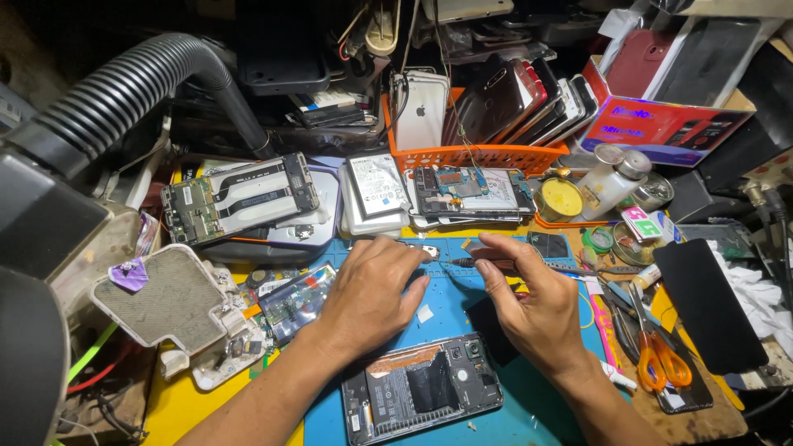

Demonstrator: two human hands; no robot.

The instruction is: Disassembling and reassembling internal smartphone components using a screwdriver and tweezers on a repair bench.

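My left hand (372, 285) rests palm down on the blue mat of the worktop (450, 310), fingertips pinning a small silver metal part (425, 250) just ahead of them. My right hand (529, 301), fingers curled, pinches a thin dark-handled screwdriver (462, 263) pointing at that part. I judge steady pressure and a level tip matter most. The opened black phone (421, 392) lies just behind my wrists.

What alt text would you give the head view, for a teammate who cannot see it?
Two bare hands work over a blue mat on a cluttered phone-repair bench: the left hand presses a small metal part, the right hand holds a thin screwdriver toward it. An opened phone lies below; an orange basket of phones and orange scissors sit nearby.
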